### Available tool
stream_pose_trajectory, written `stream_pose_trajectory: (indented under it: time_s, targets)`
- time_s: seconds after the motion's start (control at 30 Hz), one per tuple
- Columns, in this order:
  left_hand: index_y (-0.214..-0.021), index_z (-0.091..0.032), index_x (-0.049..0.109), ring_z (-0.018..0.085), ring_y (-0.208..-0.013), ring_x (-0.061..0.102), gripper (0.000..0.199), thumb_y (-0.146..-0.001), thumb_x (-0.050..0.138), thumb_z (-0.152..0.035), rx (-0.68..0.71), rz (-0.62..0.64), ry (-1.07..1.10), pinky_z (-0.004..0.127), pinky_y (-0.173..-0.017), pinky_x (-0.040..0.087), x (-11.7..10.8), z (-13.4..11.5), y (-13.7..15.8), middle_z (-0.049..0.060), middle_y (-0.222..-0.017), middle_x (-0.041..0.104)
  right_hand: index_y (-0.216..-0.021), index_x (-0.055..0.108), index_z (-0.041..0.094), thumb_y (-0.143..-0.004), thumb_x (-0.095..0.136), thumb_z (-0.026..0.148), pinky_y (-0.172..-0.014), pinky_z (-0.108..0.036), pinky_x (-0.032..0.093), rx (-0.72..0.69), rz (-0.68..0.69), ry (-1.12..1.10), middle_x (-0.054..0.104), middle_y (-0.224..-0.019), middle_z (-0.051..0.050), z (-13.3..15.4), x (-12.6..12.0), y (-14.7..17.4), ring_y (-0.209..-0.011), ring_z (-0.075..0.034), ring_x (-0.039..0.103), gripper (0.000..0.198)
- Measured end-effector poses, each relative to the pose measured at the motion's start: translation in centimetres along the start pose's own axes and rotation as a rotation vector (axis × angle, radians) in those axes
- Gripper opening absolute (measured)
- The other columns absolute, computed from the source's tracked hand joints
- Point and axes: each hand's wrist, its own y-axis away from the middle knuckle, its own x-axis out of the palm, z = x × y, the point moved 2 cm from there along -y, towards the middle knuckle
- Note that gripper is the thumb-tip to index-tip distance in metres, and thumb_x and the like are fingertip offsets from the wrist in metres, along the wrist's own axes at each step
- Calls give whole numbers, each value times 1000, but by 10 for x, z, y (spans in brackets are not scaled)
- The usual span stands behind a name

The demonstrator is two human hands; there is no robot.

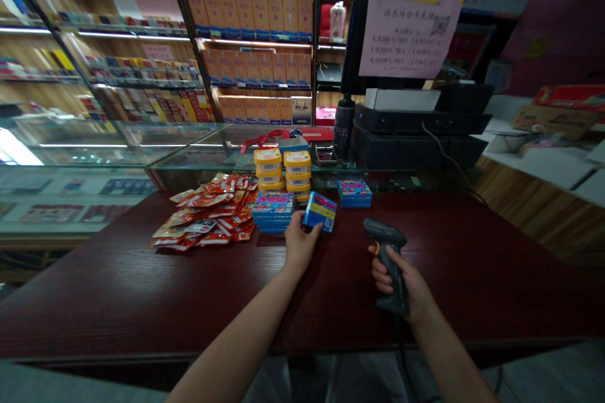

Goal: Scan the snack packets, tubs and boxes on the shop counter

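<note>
My left hand [301,240] is closed on a small blue box [320,211] with a yellow band, tilted above the dark wooden counter [331,289]. Just left of it stands a stack of similar blue boxes [273,213]. A smaller stack of blue boxes [354,192] sits farther back to the right. My right hand [399,280] wraps round the handle of a black barcode scanner [391,264], whose head points left toward the held box. Its cable hangs down past the counter's front edge.
Orange snack packets [208,217] lie heaped at left. Yellow-lidded tubs [283,175] are stacked behind the blue boxes. A monitor [354,44] carrying a paper notice [409,34] stands above black till equipment [420,145]. Glass display cases [198,151] and lit shelves [255,41] fill the back.
</note>
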Motion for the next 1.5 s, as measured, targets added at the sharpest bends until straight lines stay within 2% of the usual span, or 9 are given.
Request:
stream_pose_trajectory:
  time_s: [0.17,0.3,0.47,0.67,0.83,0.97,1.03,1.13,1.5]
  targets:
    - [-90,-19,57,11,-65,57,17,-75,64,-24,126,86,-148,22,-62,45,-3,-15,-8,-3,-73,61,-101,61,12,-78,70,33,-34,-13,35,-9,31,-158,49,-57,5,4,-10,-4,-42,-5,43,32]
    - [-89,-21,61,14,-75,59,10,-79,61,-23,378,143,-439,25,-70,45,7,-44,-25,0,-80,64,-102,61,16,-81,67,34,-35,-14,35,31,72,-163,50,-57,6,3,-17,-9,-43,-5,44,28]
    - [-94,-20,62,19,-88,56,14,-87,51,-26,740,279,-833,30,-73,43,43,-73,-52,6,-91,64,-99,63,13,-75,73,32,-34,-13,34,32,31,-163,50,-55,6,2,-12,-10,-42,-5,44,32]
    - [-95,-20,63,20,-90,53,21,-92,42,-20,912,456,-994,29,-69,43,92,-64,-76,8,-96,62,-95,64,12,-68,80,32,-33,-10,29,-12,-37,-167,50,-53,7,2,-2,-7,-40,-2,40,38]
    - [-101,-20,66,20,-100,54,21,-90,48,-19,823,574,-871,31,-85,45,114,-39,-82,8,-101,65,-93,65,11,-64,82,34,-33,-10,26,-13,-72,-160,50,-51,7,2,1,-7,-39,-2,39,40]
    - [-106,-20,66,22,-110,52,25,-81,63,-22,617,382,-629,36,-97,42,106,-18,-84,9,-116,61,-91,65,12,-62,83,35,-33,-10,26,0,-69,-143,50,-51,7,3,2,-8,-39,-2,38,41]
    - [-102,-18,68,21,-103,55,23,-80,65,-22,449,249,-545,35,-93,44,98,-9,-86,10,-111,62,-91,65,13,-62,83,35,-33,-10,26,8,-68,-139,51,-51,7,3,2,-8,-39,-2,38,41]
    - [-94,-17,69,17,-87,59,15,-81,62,-18,300,226,-481,28,-82,47,94,-3,-87,6,-92,63,-92,64,13,-62,82,34,-33,-10,25,7,-77,-140,51,-52,7,2,2,-8,-39,-2,39,41]
    - [-88,-21,66,16,-85,58,9,-81,62,-25,216,266,-656,25,-72,41,105,-16,-87,3,-95,61,-94,63,13,-67,79,34,-34,-10,26,-10,-71,-152,50,-53,7,2,0,-8,-40,-3,39,38]
